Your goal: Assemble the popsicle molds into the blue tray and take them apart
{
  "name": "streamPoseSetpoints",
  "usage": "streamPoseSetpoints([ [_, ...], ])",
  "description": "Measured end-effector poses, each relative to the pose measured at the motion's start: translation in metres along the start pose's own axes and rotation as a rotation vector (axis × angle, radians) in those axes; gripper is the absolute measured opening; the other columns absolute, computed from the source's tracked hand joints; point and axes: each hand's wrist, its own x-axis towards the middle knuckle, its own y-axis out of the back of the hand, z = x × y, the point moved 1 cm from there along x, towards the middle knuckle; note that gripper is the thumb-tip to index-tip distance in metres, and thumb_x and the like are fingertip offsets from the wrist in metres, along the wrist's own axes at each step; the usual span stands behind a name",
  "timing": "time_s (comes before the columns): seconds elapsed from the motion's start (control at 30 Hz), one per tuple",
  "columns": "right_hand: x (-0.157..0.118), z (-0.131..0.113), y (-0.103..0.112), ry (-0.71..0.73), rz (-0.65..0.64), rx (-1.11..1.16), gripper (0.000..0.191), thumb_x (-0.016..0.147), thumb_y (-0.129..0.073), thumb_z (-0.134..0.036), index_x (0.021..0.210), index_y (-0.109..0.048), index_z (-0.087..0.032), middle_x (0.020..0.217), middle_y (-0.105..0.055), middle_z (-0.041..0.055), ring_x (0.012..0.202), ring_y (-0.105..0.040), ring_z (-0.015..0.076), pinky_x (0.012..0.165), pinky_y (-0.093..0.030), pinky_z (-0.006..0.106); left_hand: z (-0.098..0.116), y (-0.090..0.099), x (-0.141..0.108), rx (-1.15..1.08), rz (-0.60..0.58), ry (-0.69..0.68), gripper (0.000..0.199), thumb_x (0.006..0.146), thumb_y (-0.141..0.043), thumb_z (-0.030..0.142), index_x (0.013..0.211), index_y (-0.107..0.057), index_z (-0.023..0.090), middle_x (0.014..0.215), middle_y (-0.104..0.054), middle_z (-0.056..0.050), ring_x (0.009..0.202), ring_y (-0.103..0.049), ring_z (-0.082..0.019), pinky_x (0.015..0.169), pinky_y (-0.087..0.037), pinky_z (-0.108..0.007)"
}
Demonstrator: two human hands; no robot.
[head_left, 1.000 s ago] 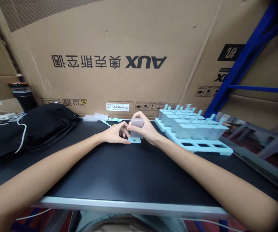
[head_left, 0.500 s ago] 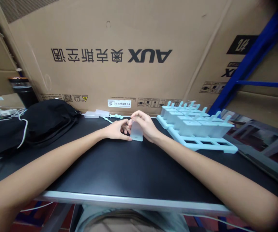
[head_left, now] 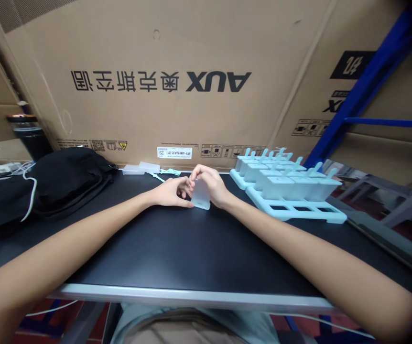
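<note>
Frosted mold, right fingers pinching its top, left fingers parted at its side

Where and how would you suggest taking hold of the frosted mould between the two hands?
I would grip the frosted mould by its upper part, from above and the right, thumb and fingers on opposite sides. It stands roughly upright, tall and narrow, with its lower end near the black table. The right hand is at that upper part; the left hand has its thumb by the lower left corner.
</note>
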Motion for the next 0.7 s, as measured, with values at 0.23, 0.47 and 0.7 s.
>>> streamPoseSetpoints([
  [0.23, -0.004, -0.004, -0.005, 0.054, -0.052, -0.087, 0.01, 0.078, -0.045, -0.02, 0.072, -0.053, -0.019, 0.064, -0.057, -0.0012, 0.06, -0.055, 0.0138, 0.064, -0.046, 0.03, -0.007, -0.001, 0.001, 0.007, 0.017, -0.029, 0.043, 0.066, -0.081, 0.033, 0.096, -0.054, 0.017, 0.087, -0.065, -0.003, 0.072, -0.061, -0.014, 0.069, -0.049, -0.028],
  [0.47, -0.005, 0.007, -0.005, -0.049, -0.039, 0.125, 0.008, 0.081, -0.046, -0.021, 0.076, -0.051, -0.02, 0.064, -0.054, -0.0024, 0.059, -0.053, 0.0136, 0.063, -0.048, 0.032, -0.008, -0.002, 0.001, 0.007, -0.004, -0.047, 0.041, 0.068, -0.08, 0.033, 0.096, -0.055, 0.017, 0.091, -0.064, -0.003, 0.072, -0.059, -0.013, 0.069, -0.048, -0.028],
  [0.7, -0.014, 0.01, -0.008, -0.06, -0.08, 0.164, 0.021, 0.089, -0.048, -0.031, 0.073, -0.053, -0.018, 0.061, -0.05, -0.0019, 0.057, -0.049, 0.0123, 0.062, -0.043, 0.03, 0.001, 0.008, -0.003, 0.11, -0.033, -0.056, 0.036, 0.075, -0.074, 0.038, 0.098, -0.054, 0.018, 0.095, -0.065, -0.005, 0.081, -0.059, -0.016, 0.076, -0.048, -0.031],
])
